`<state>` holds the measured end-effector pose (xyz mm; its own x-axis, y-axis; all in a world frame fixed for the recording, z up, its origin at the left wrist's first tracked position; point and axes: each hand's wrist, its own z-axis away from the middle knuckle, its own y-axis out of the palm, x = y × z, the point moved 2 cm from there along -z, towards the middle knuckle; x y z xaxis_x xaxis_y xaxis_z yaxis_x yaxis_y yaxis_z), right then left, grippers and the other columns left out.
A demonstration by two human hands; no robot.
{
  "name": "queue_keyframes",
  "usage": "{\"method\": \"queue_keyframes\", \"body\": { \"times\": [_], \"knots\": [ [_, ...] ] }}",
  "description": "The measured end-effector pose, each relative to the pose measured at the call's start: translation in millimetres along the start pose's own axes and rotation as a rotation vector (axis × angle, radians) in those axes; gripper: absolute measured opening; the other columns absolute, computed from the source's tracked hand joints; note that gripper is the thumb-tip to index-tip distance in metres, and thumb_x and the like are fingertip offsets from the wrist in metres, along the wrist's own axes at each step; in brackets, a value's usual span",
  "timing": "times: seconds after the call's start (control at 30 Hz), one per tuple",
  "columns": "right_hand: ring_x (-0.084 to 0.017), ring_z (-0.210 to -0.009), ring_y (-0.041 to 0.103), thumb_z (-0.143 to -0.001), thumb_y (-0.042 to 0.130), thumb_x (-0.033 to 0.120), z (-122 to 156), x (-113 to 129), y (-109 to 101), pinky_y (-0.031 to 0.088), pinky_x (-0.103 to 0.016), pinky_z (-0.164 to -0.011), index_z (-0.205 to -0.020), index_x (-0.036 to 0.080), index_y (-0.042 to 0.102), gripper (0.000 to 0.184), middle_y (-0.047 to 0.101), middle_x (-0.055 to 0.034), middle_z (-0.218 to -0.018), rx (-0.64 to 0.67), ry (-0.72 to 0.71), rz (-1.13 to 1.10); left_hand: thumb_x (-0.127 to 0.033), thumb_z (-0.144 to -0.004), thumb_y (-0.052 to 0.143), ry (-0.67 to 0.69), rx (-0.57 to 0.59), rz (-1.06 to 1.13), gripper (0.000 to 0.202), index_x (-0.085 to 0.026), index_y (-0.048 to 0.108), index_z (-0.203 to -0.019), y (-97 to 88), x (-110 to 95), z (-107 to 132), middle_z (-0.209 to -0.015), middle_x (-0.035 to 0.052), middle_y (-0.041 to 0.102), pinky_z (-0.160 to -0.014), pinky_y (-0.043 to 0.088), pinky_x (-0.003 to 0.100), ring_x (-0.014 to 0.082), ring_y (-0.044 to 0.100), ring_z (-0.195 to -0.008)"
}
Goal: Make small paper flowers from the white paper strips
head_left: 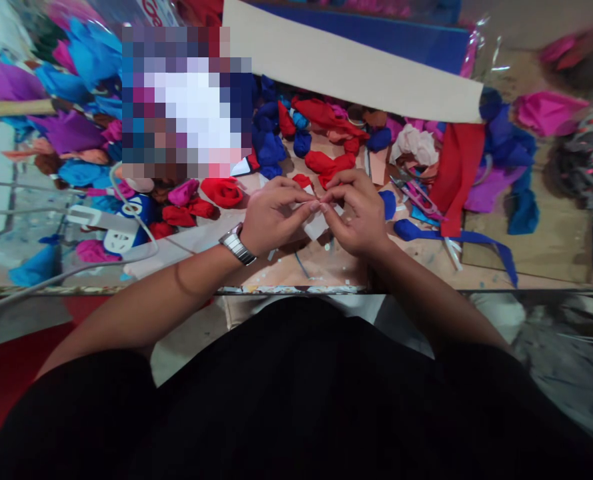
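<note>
My left hand (pixel 281 212), with a metal watch (pixel 238 245) on its wrist, and my right hand (pixel 355 212) meet over the table, thumbs and forefingers pinched almost tip to tip. Between them is a small thin white piece (pixel 317 227), its lower part hanging below the fingertips. Whether it is paper or tape I cannot tell. Red crepe-like bundles (pixel 330 167) lie just beyond the fingers. A pair of pink-handled scissors (pixel 421 197) rests to the right of my right hand, near a red strip (pixel 460 177) and a long blue strip (pixel 456 233).
A long cream sheet (pixel 356 67) spans the back of the table. Blue bundles (pixel 269 127) lie behind my hands. At the left are a white power strip (pixel 126 230), cables and a heap of blue and purple pieces (pixel 73 133). Brown cardboard (pixel 531 257) lies at right.
</note>
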<state>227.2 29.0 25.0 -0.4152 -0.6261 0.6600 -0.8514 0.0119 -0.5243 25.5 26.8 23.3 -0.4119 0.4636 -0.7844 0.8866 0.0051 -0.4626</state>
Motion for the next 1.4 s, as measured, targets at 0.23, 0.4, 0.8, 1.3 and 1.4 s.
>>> {"method": "queue_keyframes", "body": {
  "times": [0.23, 0.4, 0.8, 1.3, 1.4],
  "knots": [
    [-0.022, -0.097, 0.067, -0.1, 0.064, 0.04, -3.2, 2.0, 1.4, 0.056, -0.039, -0.085, -0.095, 0.024, 0.065, 0.016, 0.067, -0.0056, -0.106, 0.033, 0.062, -0.055, -0.054, -0.097, 0.071, 0.061, 0.018, -0.065, 0.03, -0.028, 0.086, -0.097, 1.1, 2.3, 0.5, -0.092, 0.0041, 0.082, -0.092, 0.058, 0.039, 0.0222, 0.072, -0.099],
    [-0.02, -0.092, 0.067, -0.099, 0.066, 0.043, -2.3, 1.3, 2.6, 0.056, -0.036, -0.083, -0.097, 0.023, 0.066, 0.019, 0.07, -0.005, -0.101, 0.036, 0.104, -0.098, -0.054, -0.096, 0.071, 0.046, -0.003, -0.044, 0.031, -0.026, 0.085, -0.094, -0.4, 0.8, -0.2, -0.091, 0.005, 0.081, -0.089, 0.058, 0.039, 0.0223, 0.072, -0.097],
    [-0.017, -0.084, 0.07, -0.096, 0.068, 0.034, 2.6, -7.0, 2.2, 0.057, -0.032, -0.079, -0.109, 0.023, 0.07, 0.016, 0.074, -0.0011, -0.098, -0.003, 0.128, -0.103, -0.06, -0.094, 0.072, -0.129, 0.048, 0.191, 0.038, -0.023, 0.083, -0.091, 2.4, 5.3, -1.6, -0.092, 0.0064, 0.081, -0.083, 0.057, 0.034, 0.0183, 0.074, -0.087],
    [-0.022, -0.09, 0.068, -0.096, 0.07, 0.035, -2.5, 4.3, -0.2, 0.056, -0.041, -0.082, -0.094, 0.026, 0.073, 0.009, 0.074, -0.0036, -0.096, -0.053, 0.02, -0.022, -0.053, -0.097, 0.071, -0.008, 0.023, 0.066, 0.028, -0.029, 0.084, -0.094, 2.7, 2.1, -0.6, -0.091, 0.0034, 0.082, -0.094, 0.056, 0.042, 0.02, 0.073, -0.093],
    [-0.019, -0.083, 0.065, -0.095, 0.071, 0.034, -2.7, 5.4, 2.0, 0.053, -0.036, -0.075, -0.092, 0.024, 0.071, 0.011, 0.072, -0.0033, -0.093, -0.049, 0.074, -0.063, -0.054, -0.095, 0.074, -0.007, -0.012, 0.059, 0.028, -0.029, 0.084, -0.094, 2.6, 1.0, -0.4, -0.091, 0.0037, 0.082, -0.094, 0.057, 0.041, 0.0202, 0.073, -0.094]
  ]
}}
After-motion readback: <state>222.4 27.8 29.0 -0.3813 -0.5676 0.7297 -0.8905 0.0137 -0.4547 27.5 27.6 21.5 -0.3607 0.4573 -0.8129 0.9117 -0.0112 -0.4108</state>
